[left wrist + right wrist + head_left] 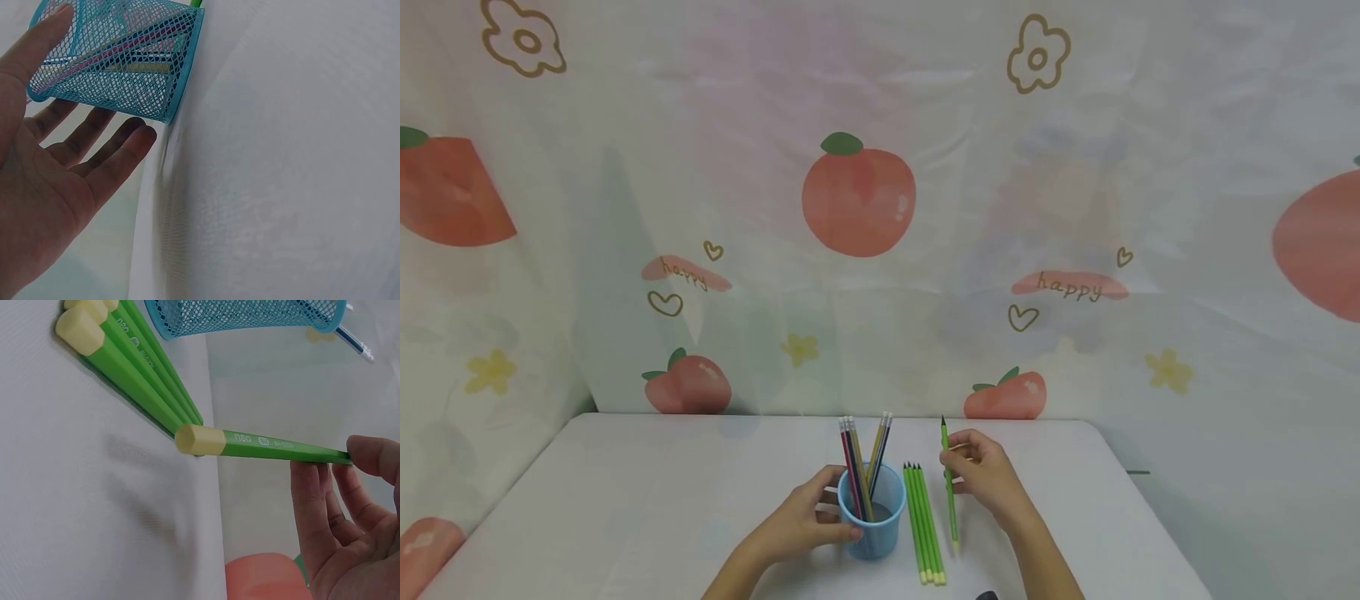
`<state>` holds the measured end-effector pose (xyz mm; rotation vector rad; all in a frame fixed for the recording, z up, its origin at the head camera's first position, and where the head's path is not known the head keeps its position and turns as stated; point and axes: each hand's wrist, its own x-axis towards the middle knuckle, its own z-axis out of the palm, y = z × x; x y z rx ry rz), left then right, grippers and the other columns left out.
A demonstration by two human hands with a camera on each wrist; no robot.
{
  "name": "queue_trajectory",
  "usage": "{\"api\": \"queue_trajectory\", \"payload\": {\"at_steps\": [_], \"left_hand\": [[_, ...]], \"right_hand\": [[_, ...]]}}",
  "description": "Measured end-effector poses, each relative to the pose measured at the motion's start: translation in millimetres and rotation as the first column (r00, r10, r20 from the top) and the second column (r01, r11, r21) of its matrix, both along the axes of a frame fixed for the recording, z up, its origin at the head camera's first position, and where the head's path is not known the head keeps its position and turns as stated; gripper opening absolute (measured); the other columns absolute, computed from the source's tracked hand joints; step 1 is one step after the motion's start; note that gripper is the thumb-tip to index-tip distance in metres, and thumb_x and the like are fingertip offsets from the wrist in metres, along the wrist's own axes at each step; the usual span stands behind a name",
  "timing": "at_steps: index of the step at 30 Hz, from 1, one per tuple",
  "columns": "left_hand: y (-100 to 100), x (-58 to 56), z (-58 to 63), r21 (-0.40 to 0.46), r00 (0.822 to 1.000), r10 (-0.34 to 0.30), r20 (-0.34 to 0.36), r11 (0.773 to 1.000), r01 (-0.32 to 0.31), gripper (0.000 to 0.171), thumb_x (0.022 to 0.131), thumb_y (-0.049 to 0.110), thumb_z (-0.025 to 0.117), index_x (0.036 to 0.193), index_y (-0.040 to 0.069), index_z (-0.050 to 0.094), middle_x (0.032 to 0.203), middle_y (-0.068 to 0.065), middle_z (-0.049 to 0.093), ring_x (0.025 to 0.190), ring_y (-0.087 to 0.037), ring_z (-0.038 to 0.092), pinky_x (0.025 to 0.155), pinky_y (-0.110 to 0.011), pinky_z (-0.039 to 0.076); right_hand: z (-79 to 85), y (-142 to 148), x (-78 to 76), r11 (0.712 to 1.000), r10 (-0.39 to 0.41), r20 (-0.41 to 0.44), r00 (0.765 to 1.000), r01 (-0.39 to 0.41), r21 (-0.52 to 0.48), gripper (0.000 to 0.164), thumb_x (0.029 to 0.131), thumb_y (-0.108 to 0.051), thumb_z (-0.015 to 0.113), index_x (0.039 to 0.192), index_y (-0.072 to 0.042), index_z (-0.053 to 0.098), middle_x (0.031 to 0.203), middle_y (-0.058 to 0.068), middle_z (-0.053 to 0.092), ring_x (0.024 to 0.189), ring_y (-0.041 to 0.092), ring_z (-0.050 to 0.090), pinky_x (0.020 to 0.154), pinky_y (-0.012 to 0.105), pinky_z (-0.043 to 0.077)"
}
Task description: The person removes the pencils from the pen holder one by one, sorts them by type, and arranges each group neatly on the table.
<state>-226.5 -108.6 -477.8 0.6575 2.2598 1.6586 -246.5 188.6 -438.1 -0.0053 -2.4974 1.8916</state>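
My right hand (988,479) pinches a green pencil (275,445) between thumb and fingers, its dark point up and its cream end down. To its left on the table, several more green pencils (923,525) lie side by side, cream ends toward me. A blue mesh pencil cup (125,62) stands upright with several striped pencils (853,458) in it, white erasers up. Around the cup's left side my left hand (801,521) curves, thumb at the front and fingers behind. In the left wrist view the thumb overlaps the mesh and the fingertips are right by the wall.
The white table (647,492) ends at a fabric backdrop (865,333) printed with fruit, flowers and "happy". A small dark object (987,595) shows at the bottom edge of the head view, right of the lying pencils.
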Motion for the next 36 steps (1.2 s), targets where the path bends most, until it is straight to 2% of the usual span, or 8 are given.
{"api": "queue_trajectory", "payload": {"at_steps": [4, 10, 16, 25, 36], "left_hand": [[0, -0.6, -0.4, -0.002, 1.0, 0.001, 0.0, 1.0, -0.001, 0.075, 0.08, 0.029, 0.085, 0.141, 0.014, 0.045, 0.13, -0.008, 0.059, 0.117, -0.027, 0.06, 0.096, -0.034, 0.057], [0, -0.7, -1.2, -0.002, 1.0, 0.005, 0.001, 1.0, -0.005, 0.074, 0.08, 0.028, 0.085, 0.14, 0.015, 0.046, 0.129, -0.007, 0.059, 0.117, -0.026, 0.06, 0.095, -0.034, 0.057], [0, 0.0, 0.1, -0.008, 1.0, 0.007, 0.005, 1.0, -0.007, 0.074, 0.08, 0.029, 0.085, 0.141, 0.015, 0.045, 0.129, -0.007, 0.059, 0.117, -0.026, 0.06, 0.095, -0.032, 0.057], [0, 1.3, 1.6, 0.0, 1.0, 0.001, 0.009, 1.0, -0.001, 0.074, 0.08, 0.026, 0.085, 0.141, 0.013, 0.045, 0.13, -0.008, 0.059, 0.117, -0.026, 0.06, 0.095, -0.033, 0.057], [1, 1.1, 2.7, -0.01, 1.0, 0.006, 0.007, 1.0, -0.006, 0.075, 0.08, 0.026, 0.085, 0.142, 0.013, 0.044, 0.13, -0.008, 0.059, 0.117, -0.027, 0.06, 0.095, -0.037, 0.057]], "right_hand": [[-0.5, 1, 0.3, 1.0, 0.01, -0.002, 1.0, -0.01, -0.004, 0.024, 0.094, -0.012, 0.066, 0.114, -0.002, 0.06, 0.098, 0.012, 0.064, 0.082, 0.025, 0.066, 0.068, 0.035, 0.063], [-4.6, 2, -1.5, 1.0, 0.008, 0.015, 1.0, -0.008, -0.005, 0.021, 0.093, -0.011, 0.067, 0.112, -0.004, 0.062, 0.096, 0.011, 0.065, 0.081, 0.024, 0.066, 0.068, 0.036, 0.063], [-9.2, 4, -3.4, 1.0, 0.009, 0.03, 0.999, -0.01, 0.01, 0.024, 0.093, -0.012, 0.067, 0.115, -0.002, 0.06, 0.096, 0.012, 0.066, 0.08, 0.022, 0.065, 0.066, 0.036, 0.062], [-13.1, 5, -1.5, 0.999, 0.034, 0.055, 0.998, -0.036, 0.019, 0.027, 0.093, -0.012, 0.066, 0.117, -0.001, 0.059, 0.094, 0.011, 0.065, 0.08, 0.022, 0.065, 0.069, 0.044, 0.062], [-15.1, 6, -3.7, 0.998, 0.05, 0.093, 0.994, -0.053, 0.03, 0.03, 0.093, -0.012, 0.066, 0.119, 0.001, 0.058, 0.093, 0.012, 0.064, 0.079, 0.022, 0.065, 0.069, 0.043, 0.062]]}}
